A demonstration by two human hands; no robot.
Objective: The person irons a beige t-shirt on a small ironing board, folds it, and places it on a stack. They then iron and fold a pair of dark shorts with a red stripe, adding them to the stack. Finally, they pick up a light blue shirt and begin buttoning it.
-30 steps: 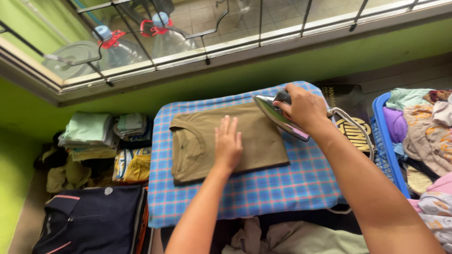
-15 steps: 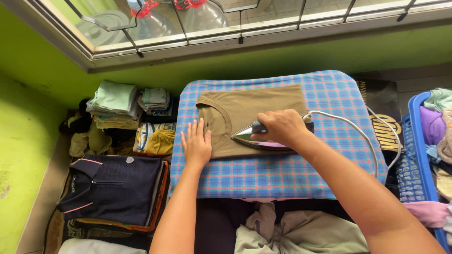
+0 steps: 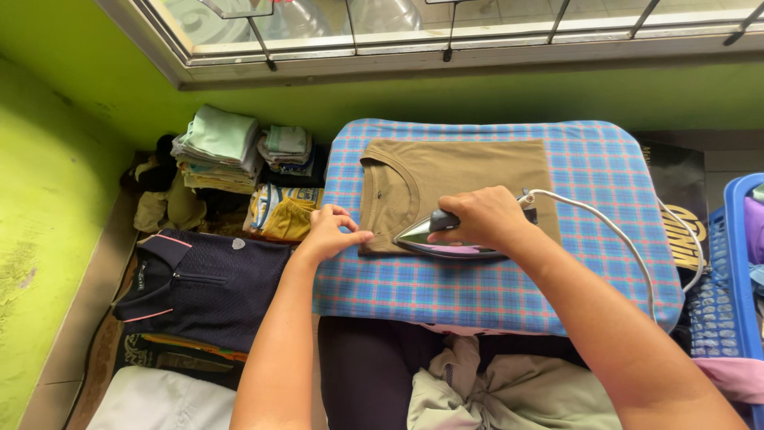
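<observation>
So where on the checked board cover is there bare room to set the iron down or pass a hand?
Free: the right end of the checked cover, between the folded olive shirt and the board's edge, though the white cord crosses it; also the front strip below the iron. Crowded: the shirt's front edge, where the left hand pinches its corner and the right hand grips the iron.
</observation>
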